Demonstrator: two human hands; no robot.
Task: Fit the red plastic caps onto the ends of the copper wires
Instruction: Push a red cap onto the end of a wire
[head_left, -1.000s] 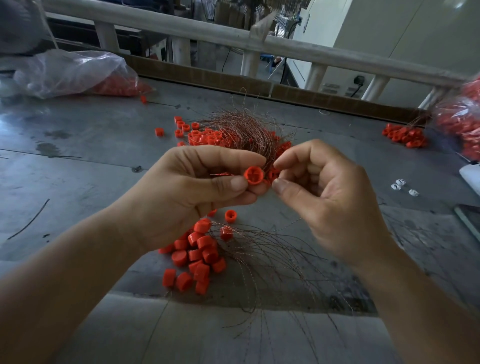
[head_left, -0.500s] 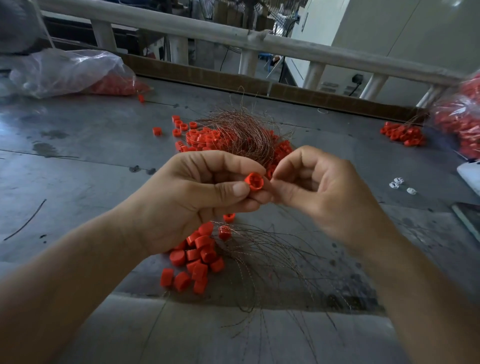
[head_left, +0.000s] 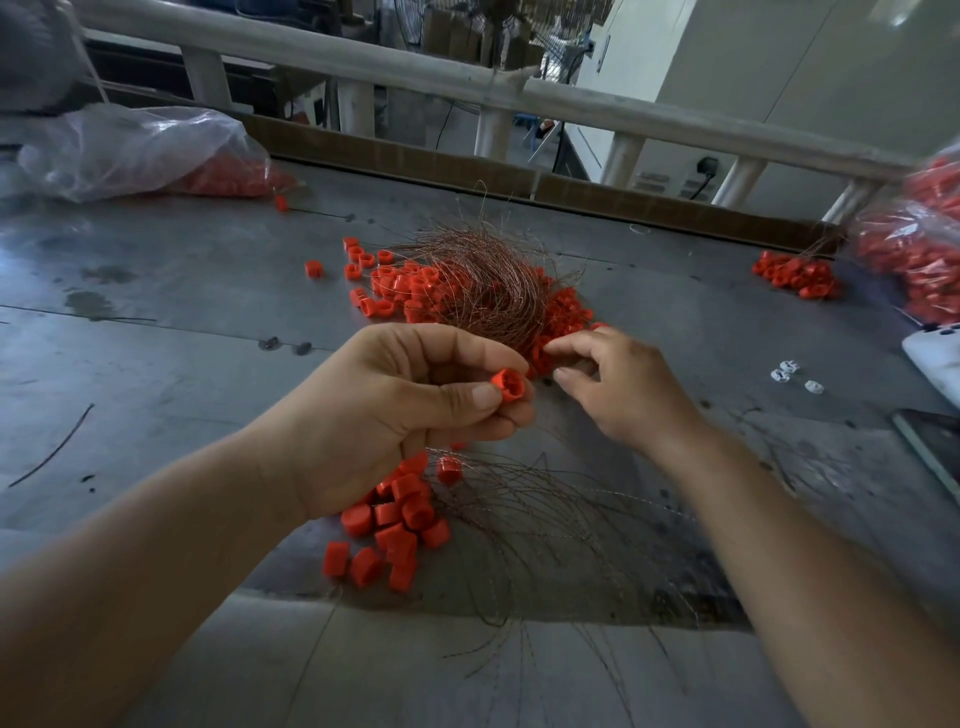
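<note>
Item 1. Left hand (head_left: 395, 415): raised above the tabletop (head_left: 182, 312), thumb and curled fingers (head_left: 483, 358) pinching one red cap (head_left: 506, 384), open end turned toward the right hand.

Item 2. Right hand (head_left: 623, 395): just beside the left, apart from the held cap. Its fingers (head_left: 571, 374) are loosely curled, tips near the edge of the capped bundle. Whether they pinch a wire cannot be told (blurred, and the strands are very thin).

Item 3. Capped bundle (head_left: 483, 280): a tangled nest of copper wires ringed with red caps, on the tabletop beyond both hands.

Item 4. Loose caps (head_left: 400, 525): a small heap below the left hand, near the tabletop's front edge.

Item 5. Loose wires (head_left: 545, 525): bare strands fanned out just right of that heap, some trailing past the edge.

Item 6. Far heap (head_left: 795, 273): red caps, far right.

Item 7. Clear bags of red caps: left bag (head_left: 145, 150), right bag (head_left: 914, 249).

Item 8. White pieces (head_left: 789, 371): three small ones, right of the hands.
</note>
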